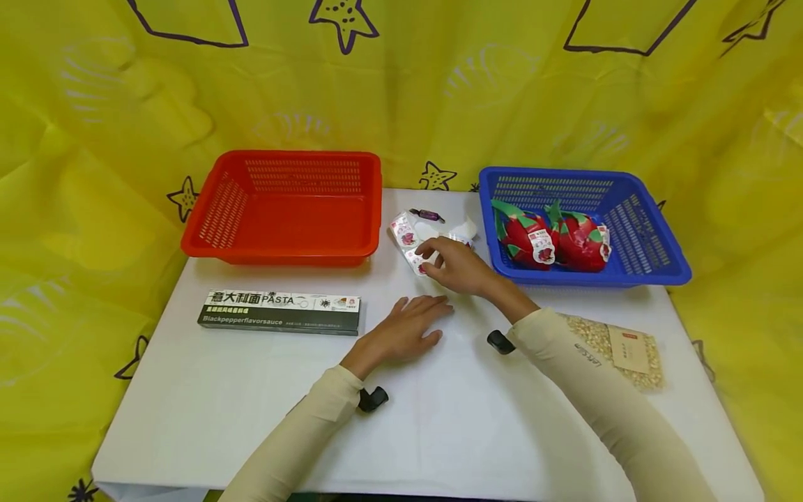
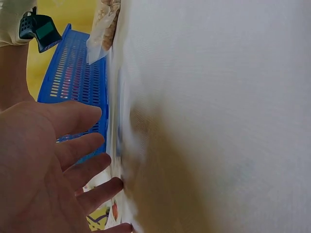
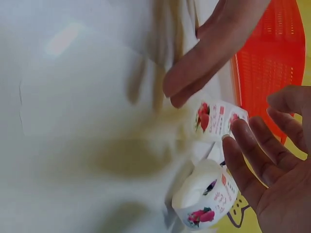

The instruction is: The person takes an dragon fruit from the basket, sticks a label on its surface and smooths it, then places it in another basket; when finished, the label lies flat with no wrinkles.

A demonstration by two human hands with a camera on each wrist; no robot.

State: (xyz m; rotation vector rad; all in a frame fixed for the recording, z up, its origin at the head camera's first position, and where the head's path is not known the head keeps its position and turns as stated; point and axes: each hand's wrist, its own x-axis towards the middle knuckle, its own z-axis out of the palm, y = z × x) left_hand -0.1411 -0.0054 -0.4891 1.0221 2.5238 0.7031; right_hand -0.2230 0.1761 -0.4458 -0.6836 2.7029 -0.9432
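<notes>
My left hand (image 1: 404,328) is low over the white table with its fingers spread and holds nothing. In the left wrist view, the fingers of the left hand (image 2: 73,160) are apart and nearly straight. My right hand (image 1: 461,265) hovers by a roll of stickers (image 3: 206,194) printed with dragon fruit, its fingers loosely bent and nothing between them. A loose strip of these stickers (image 1: 404,233) runs along the table beside the hand. The right hand partly hides the roll in the head view. Two red dragon fruits (image 1: 530,240) with green tips lie in the blue basket (image 1: 652,240), each bearing a sticker.
A red basket (image 1: 307,226) with nothing in it stands at the back left. In front of it lies a black and white pasta box (image 1: 279,314). A small purple thing (image 1: 428,215) is behind the stickers. A bag of pale grains (image 1: 627,352) lies beyond my right forearm.
</notes>
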